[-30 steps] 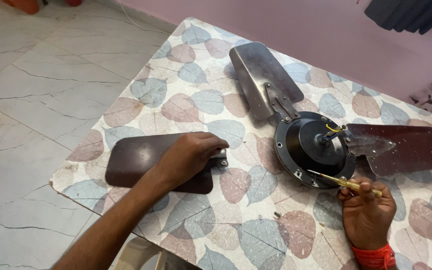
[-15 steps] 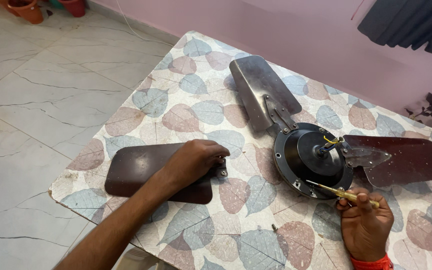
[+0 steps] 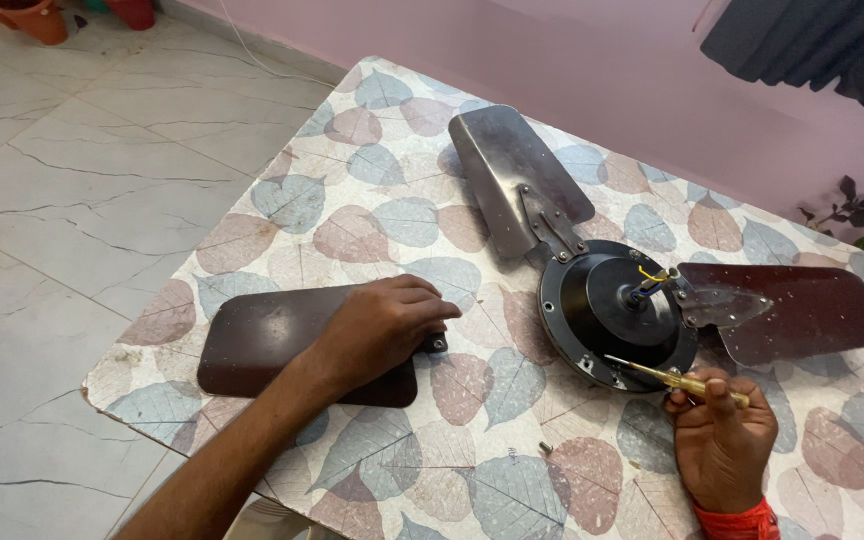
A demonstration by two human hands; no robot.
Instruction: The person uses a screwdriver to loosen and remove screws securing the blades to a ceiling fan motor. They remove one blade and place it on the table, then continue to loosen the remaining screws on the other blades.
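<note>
1. Head view, your grip: your left hand (image 3: 384,322) lies flat, fingers spread, on the detached brown blade (image 3: 287,345), pinning it to the bench (image 3: 352,215) near its bracket end; it presses rather than clasps. Your right hand (image 3: 720,440) is closed around the yellow-handled screwdriver (image 3: 674,376), thumb on top of the handle.

2. The screwdriver's tip rests at the near rim of the black motor housing (image 3: 614,310), beside a small mounting point. The housing sits well apart from the loose blade.

3. Two blades remain bolted on: a grey metal blade (image 3: 510,175) pointing away from you, and a dark brown blade (image 3: 802,312) out to the right. Short wires (image 3: 652,275) stick up at the hub.

4. A small screw (image 3: 545,447) lies loose on the bench between your hands.

5. To work well here, keep the driver in line with the fastener, seat the tip fully before turning, and press down as you twist. The housing looks free to spin or slide, so steadying it matters more than holding the loose blade. Mind the loose screw near the bench edge.
</note>
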